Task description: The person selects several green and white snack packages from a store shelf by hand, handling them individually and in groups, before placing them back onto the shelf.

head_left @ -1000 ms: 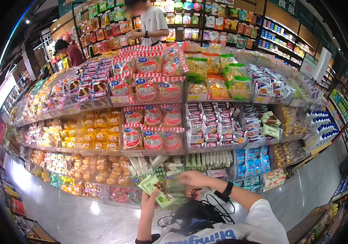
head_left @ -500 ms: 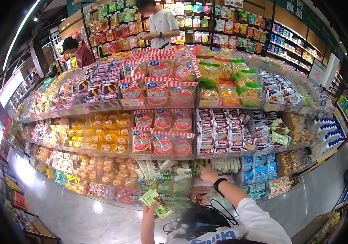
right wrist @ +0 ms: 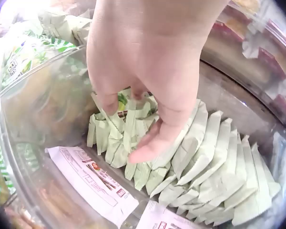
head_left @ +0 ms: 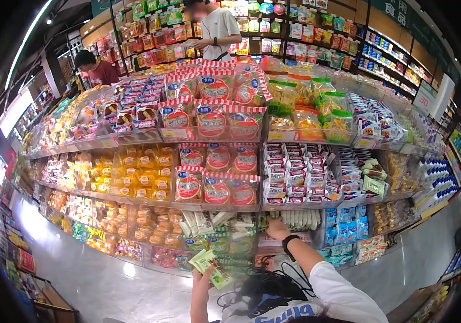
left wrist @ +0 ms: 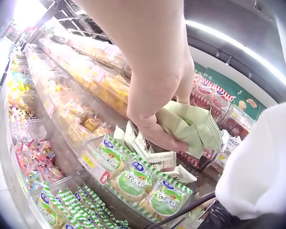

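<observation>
My left hand (head_left: 202, 281) grips pale green snack packets (head_left: 212, 269) in front of the lower shelf. From the left wrist view, its thumb and fingers (left wrist: 167, 138) wrap the stacked packets (left wrist: 190, 126), whose crimped ends face outward. Down in a clear bin, my right hand (right wrist: 143, 67) has bent fingers and thumb around several upright pale green packets (right wrist: 128, 126). More of these packets (right wrist: 224, 167) stand in a leaning row to the right of that hand. The fingertips at the back are partly hidden between wrappers.
Pink-and-white packets (right wrist: 93, 183) lie at the bin's front, behind its clear wall (right wrist: 33, 167). Left of it are green-striped round cakes (left wrist: 133, 181) and loose white packets (head_left: 195, 222). Tiers of bagged snacks rise above. Across the display stands a person in white (head_left: 219, 29).
The right hand has moved right, away from the left hand, and down into the bin of green packets. The left hand still holds its packets, now lower and apart from the shelf.
</observation>
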`<state>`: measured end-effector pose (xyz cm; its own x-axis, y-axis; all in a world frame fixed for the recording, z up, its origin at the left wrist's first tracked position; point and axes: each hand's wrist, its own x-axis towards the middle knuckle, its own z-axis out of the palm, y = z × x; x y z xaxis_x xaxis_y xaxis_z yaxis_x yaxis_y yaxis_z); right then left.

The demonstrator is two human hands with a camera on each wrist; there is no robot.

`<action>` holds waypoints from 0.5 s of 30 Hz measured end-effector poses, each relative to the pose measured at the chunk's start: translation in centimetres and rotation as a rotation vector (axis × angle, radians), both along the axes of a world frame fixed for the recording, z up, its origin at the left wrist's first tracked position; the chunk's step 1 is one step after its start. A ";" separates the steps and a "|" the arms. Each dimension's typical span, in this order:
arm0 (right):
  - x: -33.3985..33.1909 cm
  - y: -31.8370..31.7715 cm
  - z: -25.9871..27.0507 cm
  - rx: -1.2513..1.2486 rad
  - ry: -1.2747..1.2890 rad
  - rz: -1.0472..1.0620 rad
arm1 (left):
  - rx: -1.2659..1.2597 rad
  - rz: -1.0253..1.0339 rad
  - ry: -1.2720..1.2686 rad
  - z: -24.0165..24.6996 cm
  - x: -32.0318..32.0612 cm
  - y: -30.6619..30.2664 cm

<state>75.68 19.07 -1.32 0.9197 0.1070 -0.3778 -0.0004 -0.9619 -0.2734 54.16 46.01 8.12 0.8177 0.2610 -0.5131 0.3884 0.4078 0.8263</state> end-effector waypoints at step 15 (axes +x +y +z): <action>-8.6 -6.9 11.3 0.660 -0.114 0.257 | 0.224 -0.326 -0.113 0.0 3.5 -2.0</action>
